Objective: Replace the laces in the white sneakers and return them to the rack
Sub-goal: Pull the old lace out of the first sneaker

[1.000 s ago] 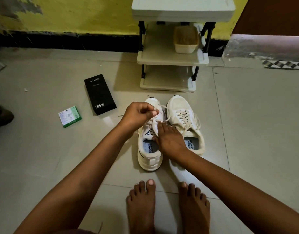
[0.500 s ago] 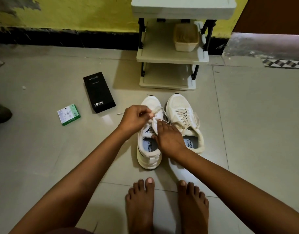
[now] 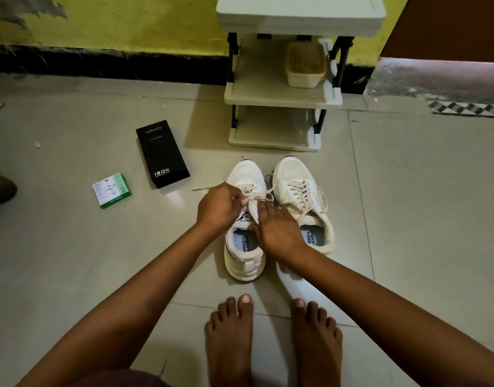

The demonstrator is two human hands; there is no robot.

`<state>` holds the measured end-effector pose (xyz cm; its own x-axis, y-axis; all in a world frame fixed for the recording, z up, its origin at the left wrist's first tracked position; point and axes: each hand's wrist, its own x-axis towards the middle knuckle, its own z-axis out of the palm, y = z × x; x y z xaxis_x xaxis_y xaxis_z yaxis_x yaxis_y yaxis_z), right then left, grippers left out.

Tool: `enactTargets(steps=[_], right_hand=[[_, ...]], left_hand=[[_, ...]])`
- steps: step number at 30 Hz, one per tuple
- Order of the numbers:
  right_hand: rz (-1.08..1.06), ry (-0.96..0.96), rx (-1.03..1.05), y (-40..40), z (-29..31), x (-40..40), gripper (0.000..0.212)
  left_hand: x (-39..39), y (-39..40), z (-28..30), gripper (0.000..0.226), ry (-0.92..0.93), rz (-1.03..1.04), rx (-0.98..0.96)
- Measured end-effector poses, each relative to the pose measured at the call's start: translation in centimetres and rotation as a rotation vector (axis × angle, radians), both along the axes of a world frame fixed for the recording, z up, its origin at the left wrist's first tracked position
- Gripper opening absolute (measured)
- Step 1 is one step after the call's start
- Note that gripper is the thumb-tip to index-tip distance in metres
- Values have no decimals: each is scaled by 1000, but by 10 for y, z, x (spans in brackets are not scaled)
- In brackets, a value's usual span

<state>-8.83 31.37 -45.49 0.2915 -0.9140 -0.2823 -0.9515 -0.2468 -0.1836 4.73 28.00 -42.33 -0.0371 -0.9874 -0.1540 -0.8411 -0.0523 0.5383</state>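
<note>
- Both hands sit closer together than a second ago: the left hand [image 3: 222, 206] has drawn in toward the tongue of the left sneaker [image 3: 244, 219], and the right hand [image 3: 278, 233] has slid slightly forward over the same shoe.
- Left hand: fingers curled, pinching the lace [image 3: 254, 203] above the eyelets; one lace end trails left across the floor.
- Right hand: lies on the left sneaker's tongue; whether its fingers pinch the lace or only press it cannot be told.
- Right sneaker [image 3: 298, 191]: fully laced, touching its partner, both in front of the rack [image 3: 282, 100].
- Risk: a sharp pull probably strips the lace back out of an eyelet, or leaves its ends uneven.
- Risk: the trailing end may snag beneath the shoe.
- Container: a cream tub [image 3: 304, 67] stands on the rack's middle shelf; its contents look fibrous but cannot be identified.
- Black box [image 3: 162, 153] and green packet [image 3: 111, 189]: both closed, contents hidden.
</note>
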Motion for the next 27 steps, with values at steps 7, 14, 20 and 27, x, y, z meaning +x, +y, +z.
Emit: enactTargets(steps=[7,14,20,27], right_hand=[[-12,-24,-4,1,-1,-1,62],[-12,-12,-4,0,-3,1,63],[-13,-9,-7,0,-4,0,63],[-17,-33,-18,0,-4,1,63]], left_hand=[[0,3,24,12,721,96,146],[8,2,-2,36,-186,-195,39],[-1,1,-14,16,-248,-72,-32],[-11,-8,49,8,773,37,47]])
